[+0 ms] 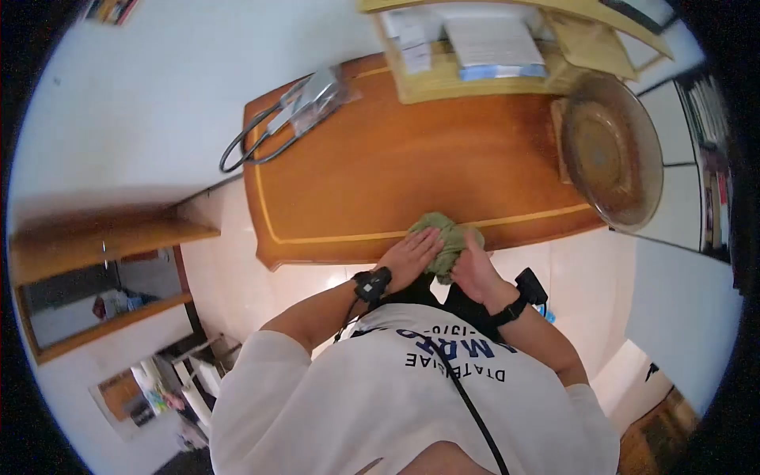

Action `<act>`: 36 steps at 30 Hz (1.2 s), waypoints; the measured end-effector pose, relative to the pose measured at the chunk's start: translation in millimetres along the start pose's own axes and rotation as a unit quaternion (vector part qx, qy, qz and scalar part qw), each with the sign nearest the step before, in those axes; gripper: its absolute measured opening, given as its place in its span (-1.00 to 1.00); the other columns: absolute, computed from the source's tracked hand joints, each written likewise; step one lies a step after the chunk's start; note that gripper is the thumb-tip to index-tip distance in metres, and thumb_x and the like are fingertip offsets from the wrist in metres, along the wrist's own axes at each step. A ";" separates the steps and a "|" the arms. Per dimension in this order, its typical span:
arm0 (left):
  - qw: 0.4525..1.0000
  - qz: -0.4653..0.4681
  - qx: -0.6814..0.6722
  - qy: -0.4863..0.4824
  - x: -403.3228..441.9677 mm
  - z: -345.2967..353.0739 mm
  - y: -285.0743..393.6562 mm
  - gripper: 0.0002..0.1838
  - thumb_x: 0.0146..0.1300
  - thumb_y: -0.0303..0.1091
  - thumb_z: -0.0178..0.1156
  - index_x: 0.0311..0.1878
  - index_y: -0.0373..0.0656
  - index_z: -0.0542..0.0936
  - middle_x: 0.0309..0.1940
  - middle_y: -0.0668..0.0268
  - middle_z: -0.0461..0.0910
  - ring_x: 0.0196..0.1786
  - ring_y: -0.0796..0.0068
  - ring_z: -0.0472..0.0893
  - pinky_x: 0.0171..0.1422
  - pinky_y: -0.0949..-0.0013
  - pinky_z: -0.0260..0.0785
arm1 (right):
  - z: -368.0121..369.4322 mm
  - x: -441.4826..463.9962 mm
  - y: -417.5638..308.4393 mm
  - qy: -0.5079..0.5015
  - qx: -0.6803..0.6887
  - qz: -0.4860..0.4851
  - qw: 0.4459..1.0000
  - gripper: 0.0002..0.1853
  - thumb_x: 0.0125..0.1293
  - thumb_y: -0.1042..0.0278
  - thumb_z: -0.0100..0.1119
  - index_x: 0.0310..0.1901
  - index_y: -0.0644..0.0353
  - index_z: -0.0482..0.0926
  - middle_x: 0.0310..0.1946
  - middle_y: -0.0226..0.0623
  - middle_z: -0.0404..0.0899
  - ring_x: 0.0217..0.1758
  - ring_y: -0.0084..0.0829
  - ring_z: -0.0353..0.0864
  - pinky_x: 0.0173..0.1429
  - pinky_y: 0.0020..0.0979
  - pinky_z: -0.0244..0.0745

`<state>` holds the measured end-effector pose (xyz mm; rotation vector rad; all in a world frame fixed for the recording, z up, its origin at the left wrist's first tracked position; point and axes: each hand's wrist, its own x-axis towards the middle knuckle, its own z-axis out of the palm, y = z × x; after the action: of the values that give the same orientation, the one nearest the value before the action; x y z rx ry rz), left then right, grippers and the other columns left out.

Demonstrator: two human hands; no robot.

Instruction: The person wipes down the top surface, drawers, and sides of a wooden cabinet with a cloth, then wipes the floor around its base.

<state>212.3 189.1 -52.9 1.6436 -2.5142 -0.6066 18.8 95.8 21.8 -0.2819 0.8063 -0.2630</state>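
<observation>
A crumpled green cloth lies at the near edge of the brown wooden table, partly hanging over it. My left hand presses on the cloth from the left, its fingers bent over the fabric. From the right, my right hand grips the cloth's other side, with the thumb pointing up along it. Folds of the cloth hide some of the right fingers. Both hands are close together in front of my body, and a dark strapped device sits on each wrist.
A large clear bowl stands at the table's right end. At the far left lie a plastic-wrapped item and a looped dark cable. A wooden shelf holding papers borders the back. A black cord runs down my shirt.
</observation>
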 end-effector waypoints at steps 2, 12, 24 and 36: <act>0.998 -0.057 0.023 0.018 -41.4 -15.2 -11.1 -0.38 0.42 -0.38 -0.01 0.55 -0.26 0.28 0.58 -0.08 0.23 0.64 -0.01 0.21 0.71 -0.01 0.06 | 23.7 24.5 1.3 -0.049 0.016 0.122 0.991 -0.12 0.52 -0.54 -0.29 0.46 0.14 0.33 0.40 -0.12 0.42 0.48 -0.20 0.38 0.52 -0.16 0.27; 0.922 -0.350 0.054 0.155 -243.9 -3.1 -102.2 -0.37 0.34 -0.54 0.05 0.51 -0.29 0.33 0.53 -0.17 0.28 0.54 -0.13 0.35 0.61 0.00 0.26 | 167.0 173.1 102.1 -0.126 -0.077 0.389 0.909 0.08 0.40 -0.62 -0.19 0.37 0.49 0.30 0.32 0.13 0.46 0.47 0.03 0.37 0.54 -0.08 0.24; 0.837 -0.470 -0.150 0.235 -278.8 -86.1 -141.6 -0.35 0.28 -0.63 0.14 0.48 -0.25 0.40 0.42 -0.10 0.47 0.33 -0.10 0.59 0.37 0.08 0.51 | 219.4 239.0 144.4 -0.111 -0.390 0.014 0.914 -0.80 0.34 0.23 0.34 -0.20 0.20 0.71 -0.22 -0.17 0.78 -0.24 -0.17 0.78 -0.11 -0.12 0.64; 0.952 -0.268 0.052 0.136 -25.7 -79.5 -126.9 -0.18 0.37 -0.22 0.20 0.55 -0.50 0.17 0.58 -0.32 0.09 0.59 -0.43 0.10 0.66 -0.25 -0.02 | 57.1 156.4 1.7 0.198 -0.776 -0.386 0.458 -0.91 0.24 0.31 0.29 -0.34 0.10 0.69 -0.36 -0.12 0.64 -0.21 0.02 0.68 -0.14 0.00 0.56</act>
<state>354.6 145.5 -22.4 2.2864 -1.9359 -0.2498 164.9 53.2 -45.7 -2.5061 1.1394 -0.3690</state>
